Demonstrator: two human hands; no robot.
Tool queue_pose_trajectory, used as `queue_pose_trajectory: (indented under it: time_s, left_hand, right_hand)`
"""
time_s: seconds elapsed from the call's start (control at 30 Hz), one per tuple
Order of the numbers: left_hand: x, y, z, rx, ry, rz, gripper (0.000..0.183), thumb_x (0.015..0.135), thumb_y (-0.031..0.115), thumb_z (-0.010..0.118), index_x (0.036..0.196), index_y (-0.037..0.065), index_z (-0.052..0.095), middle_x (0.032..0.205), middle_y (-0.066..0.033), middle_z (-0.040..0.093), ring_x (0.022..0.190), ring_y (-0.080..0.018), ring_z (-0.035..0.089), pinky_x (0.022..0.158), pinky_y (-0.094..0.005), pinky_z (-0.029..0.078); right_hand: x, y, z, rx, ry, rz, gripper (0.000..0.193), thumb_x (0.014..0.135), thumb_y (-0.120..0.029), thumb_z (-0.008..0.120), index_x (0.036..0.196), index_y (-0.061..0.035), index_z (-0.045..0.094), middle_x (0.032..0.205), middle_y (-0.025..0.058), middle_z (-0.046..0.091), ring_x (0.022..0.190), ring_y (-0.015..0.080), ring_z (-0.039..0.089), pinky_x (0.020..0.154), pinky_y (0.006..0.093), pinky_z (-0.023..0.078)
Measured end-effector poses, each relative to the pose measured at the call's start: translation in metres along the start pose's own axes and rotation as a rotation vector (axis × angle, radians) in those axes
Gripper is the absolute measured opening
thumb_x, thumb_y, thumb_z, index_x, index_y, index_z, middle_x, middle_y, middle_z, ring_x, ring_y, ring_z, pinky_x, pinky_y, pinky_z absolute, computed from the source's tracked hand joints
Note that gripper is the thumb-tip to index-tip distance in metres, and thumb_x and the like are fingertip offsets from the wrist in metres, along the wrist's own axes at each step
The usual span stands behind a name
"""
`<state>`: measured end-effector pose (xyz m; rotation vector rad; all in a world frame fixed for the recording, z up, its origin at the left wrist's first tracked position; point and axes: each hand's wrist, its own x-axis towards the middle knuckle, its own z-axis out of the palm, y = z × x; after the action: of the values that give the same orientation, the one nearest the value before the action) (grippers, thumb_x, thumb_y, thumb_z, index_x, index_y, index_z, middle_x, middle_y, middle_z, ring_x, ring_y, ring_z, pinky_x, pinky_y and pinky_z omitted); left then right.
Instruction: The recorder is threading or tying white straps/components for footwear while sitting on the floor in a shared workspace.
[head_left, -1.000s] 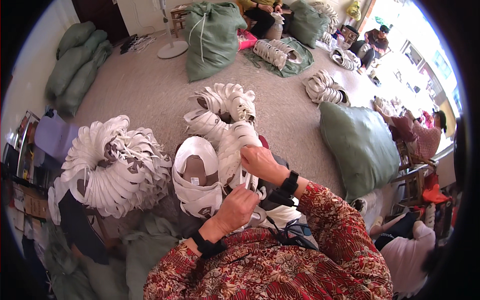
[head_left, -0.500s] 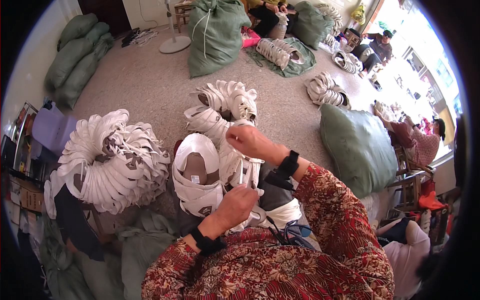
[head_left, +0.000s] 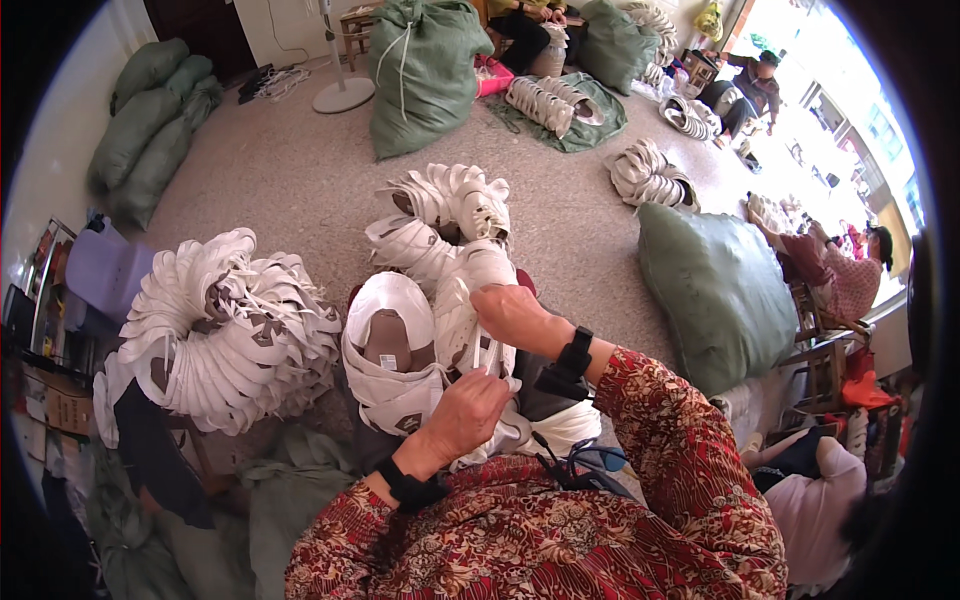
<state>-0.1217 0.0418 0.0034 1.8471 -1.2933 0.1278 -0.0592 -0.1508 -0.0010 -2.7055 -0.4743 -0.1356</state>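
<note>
A white shoe upper (head_left: 455,325) with laces sits in front of me, at the near end of a chain of nested uppers. My left hand (head_left: 467,415) is closed in a pinch at its near end, where a thin white shoelace (head_left: 480,356) runs to the fingertips. Above it, my right hand (head_left: 518,320) is curled over the right side of the same upper. Its fingertips are pressed together, and what they hold is hidden. Just left of both hands lies another white upper (head_left: 392,405) with a brown tongue and a small white label.
A big coil of nested white uppers (head_left: 230,340) stands at left, and more uppers (head_left: 455,200) lie ahead. Green sacks (head_left: 715,300) stand to the right, at the back and at lower left. A fan base (head_left: 343,95) is far off. Other people (head_left: 840,270) sit along the right side.
My right hand has come down and slightly right, nearer the upper and my left hand. The left hand stays pinched in nearly the same place. The view has shifted slightly.
</note>
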Motion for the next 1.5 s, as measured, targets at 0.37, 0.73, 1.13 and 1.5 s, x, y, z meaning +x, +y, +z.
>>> queue_pose_trajectory:
  time_s: [0.37, 0.73, 1.13, 1.5]
  left_hand:
    - [-0.002, -0.004, 0.000, -0.067, 0.017, -0.045, 0.011, 0.089, 0.003, 0.062, 0.083, -0.001, 0.055, 0.078, -0.0193, 0.053, 0.076, -0.0409, 0.055, 0.086, -0.0471, 0.050]
    - [0.021, 0.021, -0.032, -0.395, -0.097, -0.353, 0.017, 0.099, 0.012, 0.057, 0.092, -0.003, 0.062, 0.073, -0.0118, 0.061, 0.067, -0.0245, 0.061, 0.063, -0.0342, 0.048]
    - [-0.002, 0.078, -0.070, -1.025, -0.670, -0.679, 0.028, 0.106, 0.021, 0.049, 0.096, 0.000, 0.064, 0.070, -0.0006, 0.062, 0.064, -0.0059, 0.057, 0.058, -0.0230, 0.045]
    - [0.035, 0.042, -0.040, -0.196, -0.343, -0.306, 0.018, 0.099, 0.014, 0.055, 0.091, -0.002, 0.054, 0.075, -0.0245, 0.056, 0.070, -0.0467, 0.056, 0.059, -0.0473, 0.042]
  right_hand:
    - [0.036, 0.016, -0.034, 0.375, 0.136, -0.082, 0.015, 0.084, -0.015, 0.063, 0.083, -0.0012, 0.060, 0.077, 0.0190, 0.063, 0.072, 0.0401, 0.062, 0.067, 0.0472, 0.049]
    - [-0.035, 0.051, 0.015, 0.686, 0.138, 0.478, 0.043, 0.086, -0.035, 0.072, 0.100, 0.0047, 0.064, 0.086, 0.0144, 0.067, 0.079, 0.0226, 0.065, 0.068, 0.0385, 0.050]
    - [-0.036, 0.052, 0.020, 0.605, 0.308, 0.503, 0.039, 0.086, -0.033, 0.072, 0.098, 0.0036, 0.064, 0.087, 0.0144, 0.065, 0.080, 0.0213, 0.063, 0.071, 0.0357, 0.051]
    - [-0.119, -0.045, -0.057, 1.077, -0.377, 0.104, 0.037, 0.097, -0.022, 0.064, 0.123, 0.0030, 0.059, 0.089, 0.0065, 0.069, 0.071, 0.0109, 0.067, 0.062, 0.0253, 0.054]
